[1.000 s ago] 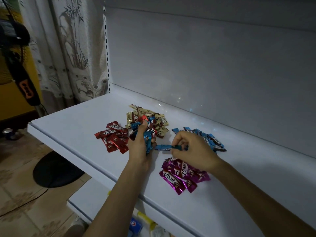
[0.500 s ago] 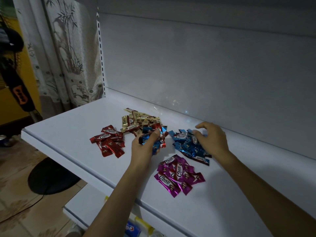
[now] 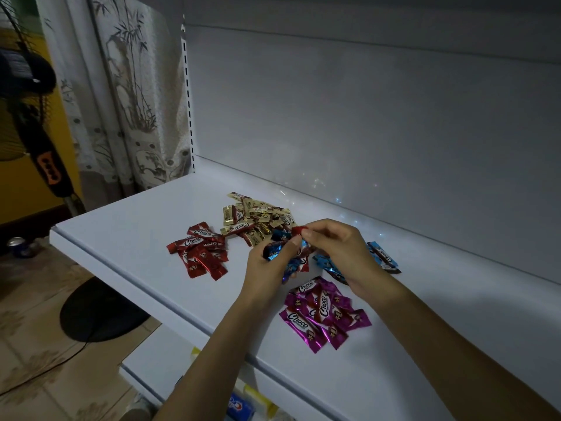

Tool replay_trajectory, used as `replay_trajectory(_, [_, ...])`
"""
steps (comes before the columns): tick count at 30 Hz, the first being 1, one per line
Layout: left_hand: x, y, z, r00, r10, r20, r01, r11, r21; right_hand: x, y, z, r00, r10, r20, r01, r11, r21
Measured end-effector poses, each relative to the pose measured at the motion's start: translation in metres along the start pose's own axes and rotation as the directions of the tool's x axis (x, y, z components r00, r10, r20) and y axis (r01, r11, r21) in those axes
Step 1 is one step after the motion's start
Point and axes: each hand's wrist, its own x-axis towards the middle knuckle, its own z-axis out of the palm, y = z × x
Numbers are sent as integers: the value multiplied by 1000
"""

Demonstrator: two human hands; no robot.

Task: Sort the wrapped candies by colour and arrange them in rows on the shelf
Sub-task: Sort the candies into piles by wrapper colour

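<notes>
Left hand [image 3: 267, 271]: its forearm rises from the bottom edge and crosses the front lip of the shelf [image 3: 121, 226]. The fingers curl round a mixed bunch [image 3: 274, 250] of blue and red wrappers, thumb laid on top.
Right hand [image 3: 343, 253]: enters from the lower right, knuckles up. Thumb and forefinger pinch the end of a red candy [image 3: 297, 230] at the top of the bunch.
Hard to make out: the candies in the bunch overlap and cannot be counted. The right hand covers the middle of the blue pile [image 3: 384, 258], so only its ends show on either side. The frame cuts off both arms.
Sorted candies: all lie on the shelf. The red pile [image 3: 200, 252] is left of the hands, the gold pile [image 3: 255, 217] behind them toward the back panel [image 3: 364, 117], and the magenta pile [image 3: 321, 311] nearest the front edge.
Around: a bamboo-print curtain [image 3: 127, 101] hangs at the left. A standing fan [image 3: 48, 165] is partly cut off, and its dark base [image 3: 100, 311] sits on the tiled floor. A can [image 3: 18, 246] stands on the floor. A lower shelf [image 3: 151, 360] carries a blue pack [image 3: 239, 407], half hidden.
</notes>
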Motion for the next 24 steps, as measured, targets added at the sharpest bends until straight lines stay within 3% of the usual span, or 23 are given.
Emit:
replay_trajectory(6, [14, -13, -11, 985, -65, -163, 77, 995, 69, 11, -5, 3, 960, 190, -208, -127, 951, 282])
replay_trajectory(10, [16, -13, -13, 955, -118, -272, 117, 993, -20, 17, -5, 6, 922, 222, -318, -162, 965, 205])
replay_trajectory(14, [15, -7, -15, 935, -139, -326, 104, 987, -121, 19, 2, 25, 959, 249, -132, -241, 968, 74])
replay_trajectory(17, [12, 5, -23, 917, -127, -377, 62, 982, -180, 18, 1, 43, 975, 223, 18, -223, 975, -3])
replay_trajectory(24, [-28, 45, -86, 854, -38, -519, -77, 977, -198, 23, 11, 91, 991, 121, 59, -89, 918, -388])
